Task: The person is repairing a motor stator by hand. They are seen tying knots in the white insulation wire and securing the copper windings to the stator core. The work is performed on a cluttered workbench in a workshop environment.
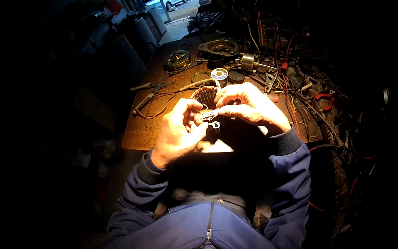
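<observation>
Just in front of a stator [203, 94] with copper windings, both my hands are closed around a small bundle of thin, pale, shiny wires [210, 115]. My left hand [176, 130] pinches it from the left between thumb and fingers, and a whitish looped end [214, 124] sticks out beside the thumb. From the right, my right hand [253, 106] grips the bundle with thumb and bent fingers. Its fingers hide part of the stator's right side. Strong glare makes the exact kind of the pale piece hard to read.
Behind the hands on the wooden bench [139, 132] are a solder spool [219, 74], a metal rotor [248, 62] and brass-coloured housings [178, 60]. Pliers [156, 86] and a corded, handled tool [144, 103] lie at left. Tangled wires and red-handled pliers [325, 99] crowd the right.
</observation>
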`<action>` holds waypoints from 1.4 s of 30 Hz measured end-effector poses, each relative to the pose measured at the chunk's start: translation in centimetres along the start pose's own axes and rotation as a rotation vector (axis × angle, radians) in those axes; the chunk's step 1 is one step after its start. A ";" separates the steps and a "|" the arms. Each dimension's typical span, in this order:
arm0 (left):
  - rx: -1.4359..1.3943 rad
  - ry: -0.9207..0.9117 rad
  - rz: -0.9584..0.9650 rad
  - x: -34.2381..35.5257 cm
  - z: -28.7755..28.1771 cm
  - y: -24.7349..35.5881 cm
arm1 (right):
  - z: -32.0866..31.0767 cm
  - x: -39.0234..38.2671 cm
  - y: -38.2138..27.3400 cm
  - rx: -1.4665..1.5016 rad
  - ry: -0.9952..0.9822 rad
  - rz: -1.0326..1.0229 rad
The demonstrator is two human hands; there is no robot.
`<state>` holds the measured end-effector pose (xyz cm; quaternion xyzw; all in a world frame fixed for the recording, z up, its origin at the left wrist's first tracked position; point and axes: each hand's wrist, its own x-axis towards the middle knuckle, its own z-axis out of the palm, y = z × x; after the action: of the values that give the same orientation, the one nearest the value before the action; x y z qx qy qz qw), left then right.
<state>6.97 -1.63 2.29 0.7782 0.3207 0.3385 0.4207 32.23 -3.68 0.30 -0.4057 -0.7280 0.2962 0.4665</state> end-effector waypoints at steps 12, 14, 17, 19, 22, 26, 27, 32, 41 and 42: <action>0.580 0.385 0.434 0.3 2.2 0.6 | 0.1 -0.2 -0.2 0.062 0.008 -0.013; 0.617 0.397 0.460 0.4 2.0 0.6 | 0.1 -0.2 -0.4 0.067 0.009 -0.006; 0.703 0.427 0.576 0.7 1.7 0.6 | 0.1 -0.3 -0.1 0.058 0.012 -0.021; 0.734 0.403 0.592 0.7 1.5 0.8 | 0.2 -0.2 0.4 0.040 0.017 -0.064; 0.706 0.312 0.568 0.0 1.3 1.1 | 0.2 -0.2 0.7 0.043 0.025 -0.104; 0.436 0.137 0.324 -0.8 0.5 2.0 | 0.3 -0.1 0.2 0.055 0.023 -0.083; 0.279 0.094 0.256 -0.7 0.3 1.9 | 0.2 -0.2 -0.2 0.044 0.005 -0.034; -0.259 -0.139 -0.042 -0.1 -0.9 1.5 | 0.1 -0.3 -0.4 0.040 0.015 -0.042; -0.370 -0.234 -0.130 -0.1 -1.2 2.3 | 0.3 -0.3 0.0 0.041 0.030 -0.074; -0.358 -0.243 -0.114 0.0 -1.1 1.9 | 0.2 -0.3 -0.2 0.048 0.028 -0.062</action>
<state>6.48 -2.01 4.37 0.7067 0.2460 0.2695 0.6061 32.02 -4.11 0.26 -0.3759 -0.7263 0.2931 0.4952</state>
